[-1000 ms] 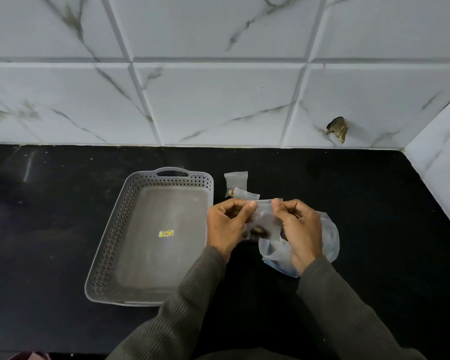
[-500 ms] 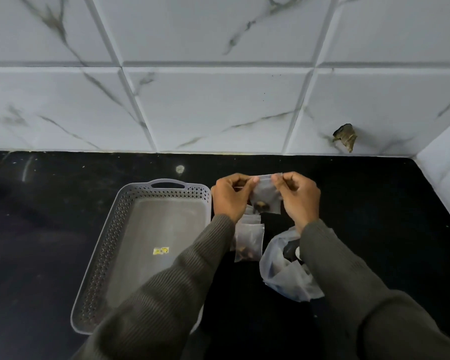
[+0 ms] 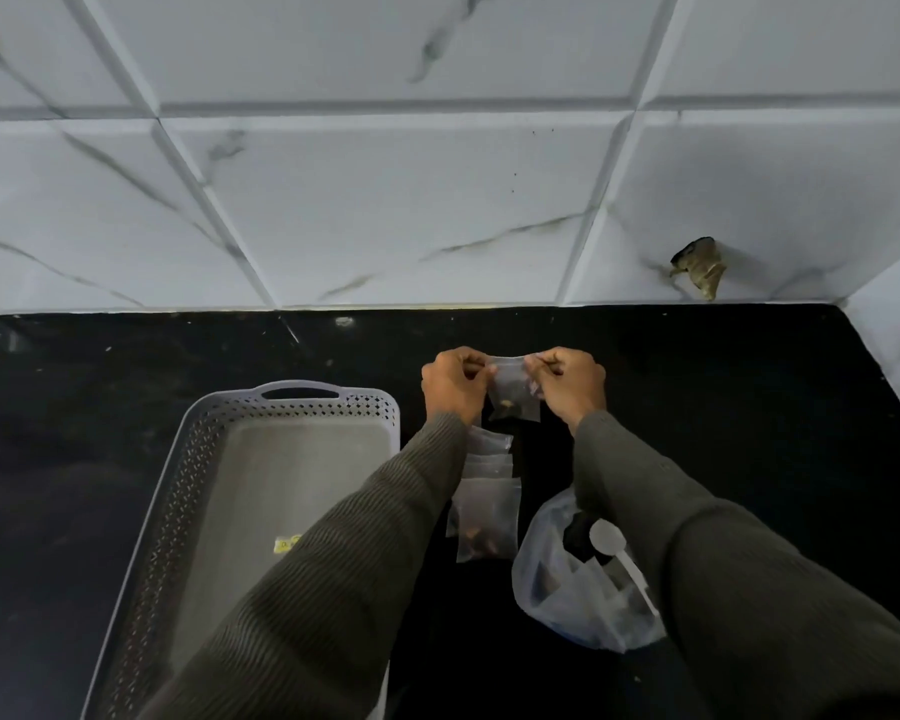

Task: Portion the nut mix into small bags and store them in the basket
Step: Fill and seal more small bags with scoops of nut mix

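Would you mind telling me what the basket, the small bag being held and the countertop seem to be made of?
The basket looks like matt grey moulded plastic, given its perforated walls and handle slot. The small bag is thin clear plastic film; its contents show through. The countertop is glossy black, probably polished stone, though unsure.
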A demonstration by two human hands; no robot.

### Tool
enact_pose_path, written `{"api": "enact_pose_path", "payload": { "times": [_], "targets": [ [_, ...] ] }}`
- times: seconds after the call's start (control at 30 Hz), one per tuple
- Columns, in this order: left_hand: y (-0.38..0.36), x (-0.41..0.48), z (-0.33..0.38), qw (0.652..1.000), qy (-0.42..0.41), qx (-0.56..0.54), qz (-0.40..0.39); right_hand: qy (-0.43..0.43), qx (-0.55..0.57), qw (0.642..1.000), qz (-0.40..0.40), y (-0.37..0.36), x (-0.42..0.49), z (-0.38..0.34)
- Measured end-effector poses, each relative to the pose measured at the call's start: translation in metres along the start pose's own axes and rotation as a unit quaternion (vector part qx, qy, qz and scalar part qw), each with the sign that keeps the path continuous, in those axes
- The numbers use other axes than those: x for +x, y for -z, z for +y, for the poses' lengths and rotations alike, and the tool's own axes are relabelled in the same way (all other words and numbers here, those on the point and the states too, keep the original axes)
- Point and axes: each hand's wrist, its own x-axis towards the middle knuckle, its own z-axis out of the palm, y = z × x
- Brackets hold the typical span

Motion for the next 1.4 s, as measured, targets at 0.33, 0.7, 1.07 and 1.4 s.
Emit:
{"api": "enact_pose_path", "payload": {
  "times": [0.33, 0.7, 1.07, 1.4],
  "targets": [
    [0.011, -0.009, 0.006, 1.000, -0.009, 0.029, -0.006, -0.012, -0.003, 1.000, -0.029, 0.027, -0.002, -0.002],
    [0.023, -0.155, 0.013, 0.990, 0.046, -0.123, -0.053, 0.058, -0.074, 0.993, -0.067, 0.121, -0.187, 0.005],
    [0.001, -0.234, -0.004, 0.956, 0.082, -0.274, -0.072, -0.008, -0.365, 0.931, -0.010, 0.075, -0.213, 0.059],
    [0.008, -0.252, -0.013, 0.957, 0.100, -0.264, -0.067, 0.007, -0.376, 0.926, 0.021, 0.078, -0.214, 0.047]
  ]
}}
